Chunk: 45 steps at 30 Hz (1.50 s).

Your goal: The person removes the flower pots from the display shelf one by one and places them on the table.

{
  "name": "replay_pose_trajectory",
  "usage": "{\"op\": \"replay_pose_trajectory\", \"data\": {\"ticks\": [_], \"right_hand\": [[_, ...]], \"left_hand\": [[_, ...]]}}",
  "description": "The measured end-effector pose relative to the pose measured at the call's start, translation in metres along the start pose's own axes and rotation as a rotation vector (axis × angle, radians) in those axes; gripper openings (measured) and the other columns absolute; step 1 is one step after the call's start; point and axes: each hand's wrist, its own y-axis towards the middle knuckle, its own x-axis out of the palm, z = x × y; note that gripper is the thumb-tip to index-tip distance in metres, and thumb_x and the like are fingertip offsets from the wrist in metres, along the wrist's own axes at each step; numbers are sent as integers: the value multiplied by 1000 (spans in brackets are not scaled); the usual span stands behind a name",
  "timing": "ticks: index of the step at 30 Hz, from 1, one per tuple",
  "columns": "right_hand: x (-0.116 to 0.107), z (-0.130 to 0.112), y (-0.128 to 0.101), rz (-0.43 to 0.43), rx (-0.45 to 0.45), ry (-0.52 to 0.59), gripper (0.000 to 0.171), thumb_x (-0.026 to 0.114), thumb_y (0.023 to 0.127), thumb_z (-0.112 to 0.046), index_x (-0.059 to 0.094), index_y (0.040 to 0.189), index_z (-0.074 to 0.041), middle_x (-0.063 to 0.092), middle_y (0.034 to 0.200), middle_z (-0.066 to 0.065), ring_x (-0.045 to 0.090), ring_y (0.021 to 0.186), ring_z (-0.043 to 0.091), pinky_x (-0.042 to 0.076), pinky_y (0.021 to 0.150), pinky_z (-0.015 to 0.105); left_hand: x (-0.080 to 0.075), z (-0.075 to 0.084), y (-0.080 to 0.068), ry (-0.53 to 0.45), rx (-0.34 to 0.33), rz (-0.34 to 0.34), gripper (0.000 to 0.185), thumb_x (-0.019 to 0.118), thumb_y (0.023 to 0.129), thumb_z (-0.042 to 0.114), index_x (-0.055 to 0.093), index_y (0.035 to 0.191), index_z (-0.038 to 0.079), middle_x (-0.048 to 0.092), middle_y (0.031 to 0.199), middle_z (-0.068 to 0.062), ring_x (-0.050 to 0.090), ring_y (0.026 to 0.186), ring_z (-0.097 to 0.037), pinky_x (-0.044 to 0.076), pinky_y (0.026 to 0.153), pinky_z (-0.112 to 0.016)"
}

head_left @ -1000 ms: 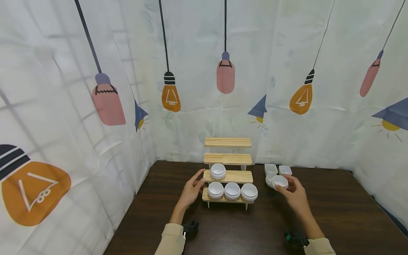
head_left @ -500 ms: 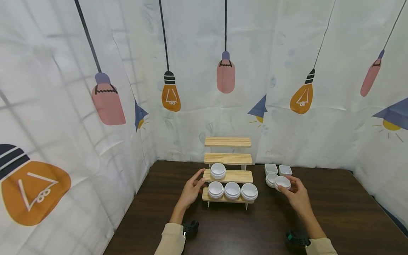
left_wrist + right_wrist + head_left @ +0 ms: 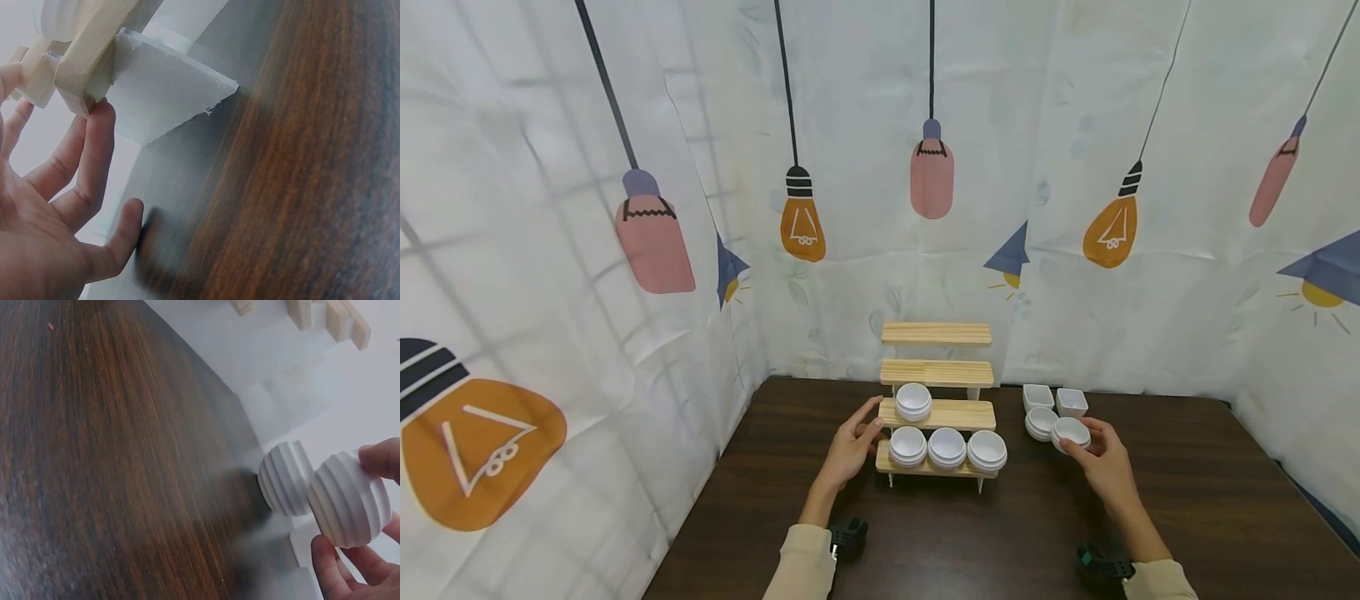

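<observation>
Head view showed us both hands at a dark wooden table, near its far edge. Our right hand pinched a round white ribbed bowl between thumb and fingertips, holding it just beside a second round bowl that sat on the table. In the right wrist view the held bowl appeared raised off the table, close against its neighbour, though we could not tell whether the two touched. Two square white dishes stood just behind them, nearer the far edge.

Our left hand lay open, fingers straight, against the left end of a stepped wooden rack. The left wrist view showed its fingertips touching the end of a slat. Three round bowls sat on the rack's lowest step and one on the step above.
</observation>
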Motion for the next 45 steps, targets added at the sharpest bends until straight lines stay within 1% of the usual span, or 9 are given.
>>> {"op": "replay_pose_trajectory", "data": {"ticks": [4, 11, 15, 18, 22, 27, 33, 39, 45], "right_hand": [[-1, 2, -1, 9, -11, 4, 63, 74, 95, -27, 45, 146, -3, 54, 136, 22, 52, 87, -3, 46, 71, 18], [-3, 7, 2, 24, 2, 0, 62, 74, 96, -26, 45, 146, -3, 54, 135, 21, 51, 88, 0, 46, 70, 17], [-4, 10, 3, 29, 3, -5, 61, 73, 96, -25, 44, 145, -1, 53, 134, 22, 49, 87, -2, 45, 69, 18], [-4, 11, 5, 30, 12, -12, 61, 72, 97, -25, 43, 145, -1, 52, 133, 22, 49, 87, 0, 45, 69, 18], [-5, 13, 7, 24, 39, -26, 62, 72, 97, -25, 42, 146, -2, 51, 135, 21, 49, 91, 5, 45, 70, 17], [-5, 16, 9, 10, 61, -44, 64, 71, 97, -26, 40, 147, 0, 50, 137, 24, 49, 95, 11, 46, 70, 18], [-5, 22, 15, 18, 68, -55, 66, 71, 98, -27, 38, 148, 1, 49, 135, 24, 49, 98, 18, 45, 68, 19], [-5, 24, 22, 17, 62, -42, 68, 70, 98, -26, 36, 149, 3, 48, 136, 26, 47, 109, 28, 42, 70, 17], [-6, 25, 25, 35, 52, -34, 66, 71, 97, -27, 39, 148, 0, 50, 136, 24, 48, 101, 19, 41, 70, 16]], "left_hand": [[0, 0, 0, -2, 3, -3, 47, 57, 106, 16, 50, 152, 15, 72, 97, -30, 71, 91, -39, 60, 78, -52], [0, -2, 1, 8, -3, 4, 47, 58, 105, 18, 51, 152, 18, 73, 96, -28, 71, 88, -34, 61, 76, -48], [0, -2, 1, 9, 5, 6, 47, 58, 105, 17, 50, 152, 14, 73, 94, -26, 71, 83, -31, 60, 77, -54], [0, -1, 0, 9, 7, 7, 48, 58, 105, 17, 50, 152, 12, 73, 93, -26, 71, 82, -30, 60, 76, -53], [0, -1, 0, 4, 2, 11, 46, 59, 105, 16, 52, 151, 15, 73, 94, -27, 71, 83, -31, 61, 75, -49], [0, 0, 0, 11, -1, 9, 47, 58, 105, 16, 51, 151, 15, 73, 93, -24, 71, 84, -30, 61, 76, -50], [0, 0, 0, 12, 4, 4, 47, 57, 105, 14, 50, 152, 13, 73, 93, -26, 71, 84, -31, 60, 76, -51], [1, -1, 0, 11, -1, 14, 46, 58, 105, 14, 52, 151, 16, 73, 93, -28, 71, 85, -33, 60, 77, -54], [0, 1, 0, 19, 1, 2, 48, 57, 106, 15, 49, 153, 14, 73, 95, -28, 71, 89, -33, 60, 78, -54]]}}
